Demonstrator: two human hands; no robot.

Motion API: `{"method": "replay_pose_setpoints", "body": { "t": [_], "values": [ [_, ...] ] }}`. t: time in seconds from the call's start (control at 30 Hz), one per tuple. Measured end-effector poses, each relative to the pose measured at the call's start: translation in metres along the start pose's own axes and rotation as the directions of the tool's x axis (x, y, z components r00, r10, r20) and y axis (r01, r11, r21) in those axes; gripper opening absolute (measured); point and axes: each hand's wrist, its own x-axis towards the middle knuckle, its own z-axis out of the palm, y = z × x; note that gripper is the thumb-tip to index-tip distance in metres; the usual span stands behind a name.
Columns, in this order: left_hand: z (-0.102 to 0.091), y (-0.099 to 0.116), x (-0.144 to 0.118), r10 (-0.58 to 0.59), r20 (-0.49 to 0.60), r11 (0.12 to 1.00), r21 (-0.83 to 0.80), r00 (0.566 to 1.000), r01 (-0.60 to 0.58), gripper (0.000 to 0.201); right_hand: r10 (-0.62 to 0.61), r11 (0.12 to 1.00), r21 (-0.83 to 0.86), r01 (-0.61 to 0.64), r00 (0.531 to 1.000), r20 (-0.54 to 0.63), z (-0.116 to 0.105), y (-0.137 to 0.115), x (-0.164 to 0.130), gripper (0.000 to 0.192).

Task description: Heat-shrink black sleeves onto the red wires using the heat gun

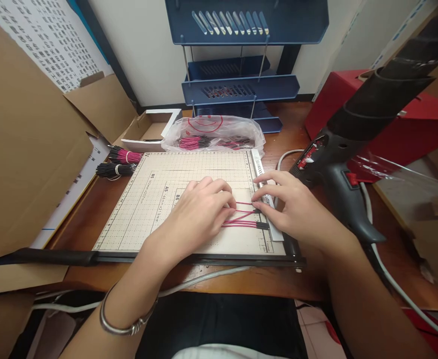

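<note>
**Pink wires pressed flat on the cutting board**

Pink wires (241, 215) with black ends lie in a small fan on the gridded cutting board (189, 169), running from under the left hand (200, 212) across to the right hand (294, 209). The left hand lies palm down over the wires' left part, its fingers close together and curled a little, pressing them to the board. The right hand rests at the board's right edge, fingers bent, with its fingertips (258, 199) touching the black ends of the wires just beside the white ruler strip (266, 197); whether it pinches any one wire cannot be told. The wires thus lie between the two hands, touching both.

A silver bracelet (123, 324) circles the left wrist. The board's black cutter arm (54, 257) stretches out to the left along the near edge. Bundles of pink and black wires (119, 162) lie on the worktop (271, 279) beyond the board's far left corner, and a clear plastic bag (211, 132) holding more wires sits behind the board. A black heat gun (338, 164) stands just right of the right hand, in front of a red box (421, 129). Blue letter trays (241, 85) stand at the back.
</note>
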Motion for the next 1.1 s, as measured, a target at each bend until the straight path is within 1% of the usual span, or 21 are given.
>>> {"method": "replay_pose_setpoints", "body": {
  "t": [0.1, 0.17, 0.27, 0.33, 0.43, 0.5, 0.53, 0.67, 0.8, 0.97, 1.1],
  "values": [
    [0.000, -0.001, -0.009, -0.018, -0.056, 1.000, -0.005, 0.998, 0.018, 0.011, 0.014, 1.000, -0.007, -0.014, 1.000, 0.000, 0.000, 0.000, 0.000, 0.010],
    [0.003, -0.002, -0.014, -0.034, -0.095, 0.999, -0.014, 0.995, 0.033, 0.010, -0.009, 1.000, 0.003, 0.009, 0.999, -0.036, -0.002, -0.001, 0.000, 0.011],
    [0.009, -0.002, -0.019, -0.058, -0.163, 0.997, -0.051, 0.985, 0.050, 0.010, -0.092, 0.991, 0.084, 0.101, 0.991, -0.099, -0.007, -0.006, 0.001, 0.010],
    [0.012, -0.001, -0.021, -0.060, -0.219, 0.996, -0.072, 0.974, 0.045, 0.011, -0.157, 0.978, 0.125, 0.170, 0.982, -0.106, -0.008, -0.009, 0.002, 0.009],
    [0.015, 0.001, -0.023, -0.028, -0.296, 0.997, -0.083, 0.955, 0.004, 0.011, -0.235, 0.962, 0.115, 0.248, 0.966, -0.110, -0.007, -0.010, 0.003, 0.007],
    [0.015, 0.002, -0.025, -0.007, -0.328, 0.995, -0.096, 0.945, -0.026, 0.011, -0.269, 0.952, 0.114, 0.283, 0.956, -0.119, -0.005, -0.010, 0.003, 0.003],
    [0.016, 0.003, -0.025, -0.004, -0.340, 0.993, -0.110, 0.940, -0.036, 0.011, -0.280, 0.948, 0.121, 0.294, 0.952, -0.124, -0.004, -0.010, 0.003, 0.004],
    [0.018, 0.004, -0.027, -0.008, -0.368, 0.983, -0.173, 0.930, -0.060, 0.005, -0.301, 0.937, 0.139, 0.320, 0.943, -0.145, -0.004, -0.012, 0.003, 0.007],
    [0.018, 0.004, -0.027, -0.031, -0.411, 0.975, -0.214, 0.911, -0.063, 0.007, -0.314, 0.928, 0.155, 0.339, 0.934, -0.169, -0.004, -0.015, 0.003, 0.009],
    [0.018, 0.002, -0.027, -0.065, -0.418, 0.971, -0.237, 0.906, -0.039, 0.007, -0.275, 0.945, 0.134, 0.300, 0.945, -0.179, -0.002, -0.018, 0.003, 0.009],
    [0.019, 0.001, -0.029, -0.079, -0.450, 0.971, -0.238, 0.890, -0.035, 0.007, -0.267, 0.952, 0.097, 0.291, 0.942, -0.205, 0.000, -0.020, 0.003, 0.009]
  ]
}}
